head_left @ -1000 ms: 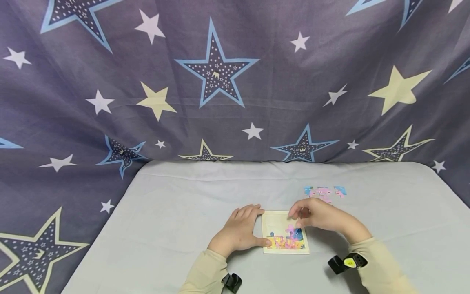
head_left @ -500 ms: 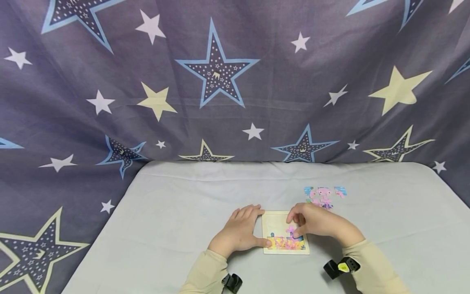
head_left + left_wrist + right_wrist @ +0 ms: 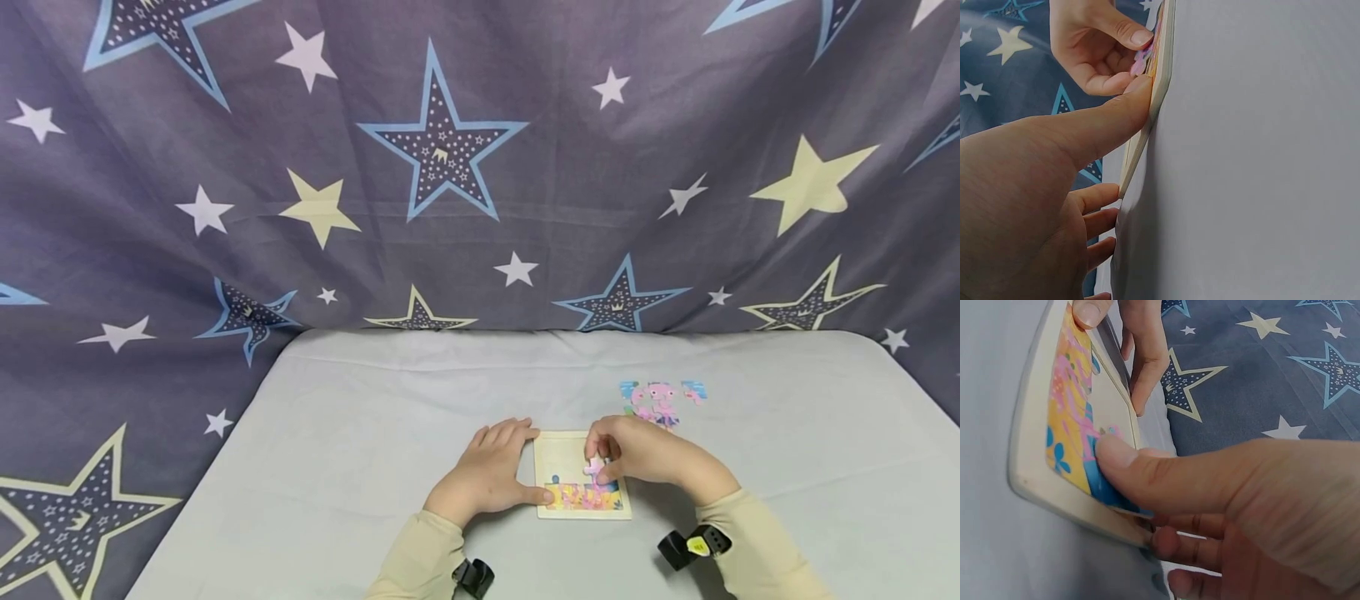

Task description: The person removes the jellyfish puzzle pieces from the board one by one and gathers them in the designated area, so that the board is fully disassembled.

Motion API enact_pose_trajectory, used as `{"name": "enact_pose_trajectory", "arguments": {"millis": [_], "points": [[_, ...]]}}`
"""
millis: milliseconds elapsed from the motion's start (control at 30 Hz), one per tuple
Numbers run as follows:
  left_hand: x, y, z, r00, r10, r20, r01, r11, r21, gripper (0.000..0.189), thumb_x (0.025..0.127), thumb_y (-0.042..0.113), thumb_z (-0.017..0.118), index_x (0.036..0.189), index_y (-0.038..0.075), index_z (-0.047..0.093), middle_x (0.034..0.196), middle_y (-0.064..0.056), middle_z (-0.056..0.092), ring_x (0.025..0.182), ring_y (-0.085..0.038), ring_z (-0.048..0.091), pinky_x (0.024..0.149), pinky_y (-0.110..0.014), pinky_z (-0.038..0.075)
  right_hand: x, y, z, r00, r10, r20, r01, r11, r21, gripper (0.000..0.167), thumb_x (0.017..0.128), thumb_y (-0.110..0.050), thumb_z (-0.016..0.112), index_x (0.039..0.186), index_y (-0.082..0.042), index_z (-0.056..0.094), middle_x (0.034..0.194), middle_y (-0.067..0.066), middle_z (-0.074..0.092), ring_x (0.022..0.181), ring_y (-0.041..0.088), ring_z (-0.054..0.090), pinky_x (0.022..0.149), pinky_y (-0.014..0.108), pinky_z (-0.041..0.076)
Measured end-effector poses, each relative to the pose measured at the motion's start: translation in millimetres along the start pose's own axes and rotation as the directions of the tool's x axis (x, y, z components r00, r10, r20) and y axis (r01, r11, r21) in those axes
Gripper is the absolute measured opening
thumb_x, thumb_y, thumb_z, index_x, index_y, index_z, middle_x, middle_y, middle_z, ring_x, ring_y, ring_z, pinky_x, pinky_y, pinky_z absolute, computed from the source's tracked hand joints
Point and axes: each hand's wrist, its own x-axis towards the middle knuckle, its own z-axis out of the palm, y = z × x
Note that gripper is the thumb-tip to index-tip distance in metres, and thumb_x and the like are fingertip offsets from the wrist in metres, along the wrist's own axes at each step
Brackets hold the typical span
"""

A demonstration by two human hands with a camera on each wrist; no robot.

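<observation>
A shallow pale wooden puzzle tray [image 3: 561, 454] lies on the light cloth, its near part filled with a yellow and pink row of fitted pieces [image 3: 573, 497]. Blue pieces [image 3: 1099, 478] adjoin that row at the right side. My left hand [image 3: 487, 471] rests at the tray's left edge, thumb pressing the near left corner and fingers stretched toward the far one. Over the tray's right half, my right hand [image 3: 648, 450] pinches a pink jigsaw piece [image 3: 595, 468] between thumb and fingers, just above the fitted row. The fingers partly cover this piece.
Several loose pink and blue jigsaw pieces [image 3: 662, 392] lie beyond the right hand. A dark star-patterned curtain [image 3: 480, 192] hangs behind the light cloth surface [image 3: 390, 375]. Each wrist carries a small black camera.
My right hand has moved slightly down and toward the tray's fitted row, and the pink piece between its fingers now shows tilted. The left hand and tray have stayed put.
</observation>
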Motion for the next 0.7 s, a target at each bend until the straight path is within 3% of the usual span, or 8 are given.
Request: {"name": "enact_pose_trajectory", "arguments": {"millis": [233, 700], "points": [[5.5, -4.7, 5.3, 1.000, -0.009, -0.007, 0.009, 1.000, -0.014, 0.091, 0.091, 0.049, 0.089, 0.162, 0.009, 0.049, 0.174, -0.014, 0.041, 0.163, -0.035, 0.032, 0.135, -0.057, 0.021, 0.5, 0.1, -0.5, 1.000, 0.006, 0.020, -0.007, 0.999, 0.054, 0.027, 0.087, 0.001, 0.089, 0.096, -0.012, 0.068, 0.080, -0.009, 0.059, 0.074, 0.006, 0.051, 0.066, 0.024, 0.047], [2.8, -2.0, 2.7, 1.000, -0.007, -0.005, 0.007, 1.000, -0.016, 0.089, 0.092, 0.048, 0.088, 0.161, 0.008, 0.050, 0.173, -0.014, 0.042, 0.163, -0.035, 0.033, 0.135, -0.057, 0.021, 0.7, -0.1, -2.3, 1.000, -0.005, 0.022, 0.003, 0.997, 0.083, 0.022, 0.090, 0.004, 0.086, 0.094, -0.010, 0.069, 0.075, -0.011, 0.062, 0.070, 0.005, 0.052, 0.064, 0.022, 0.047]]}}
